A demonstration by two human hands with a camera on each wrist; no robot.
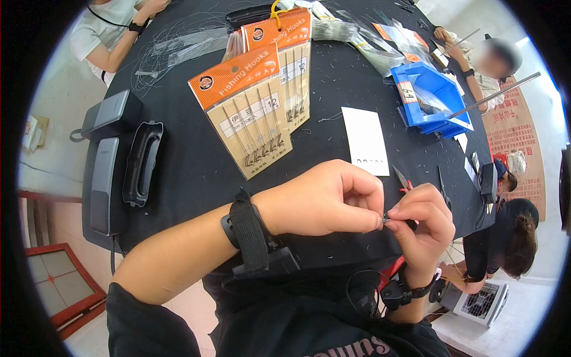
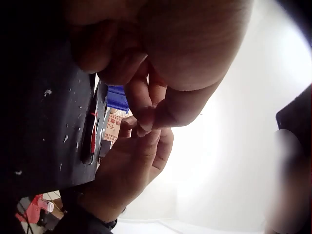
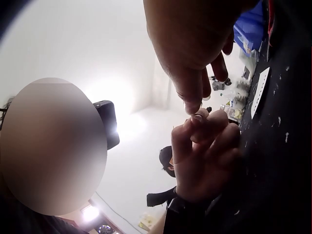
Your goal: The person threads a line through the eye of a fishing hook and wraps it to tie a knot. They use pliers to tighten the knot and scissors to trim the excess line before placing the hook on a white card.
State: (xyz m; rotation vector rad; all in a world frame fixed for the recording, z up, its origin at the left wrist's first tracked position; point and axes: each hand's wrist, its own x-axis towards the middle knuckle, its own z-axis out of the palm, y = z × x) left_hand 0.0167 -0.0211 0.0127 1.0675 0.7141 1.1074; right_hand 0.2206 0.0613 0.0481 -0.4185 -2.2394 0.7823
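Black table (image 1: pixel 196 172) is stretching away beyond the white card (image 1: pixel 365 140). Below that card, at the table's near edge, the left hand (image 1: pixel 324 199) and right hand (image 1: pixel 422 226) are meeting fingertip to fingertip, both pinching a thin metal piece (image 1: pixel 388 220) — bare cloth is lying between card and hands.

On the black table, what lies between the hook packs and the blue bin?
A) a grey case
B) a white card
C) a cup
B: a white card lies flat on the cloth, with the hook packs to its left and the blue bin to its right.
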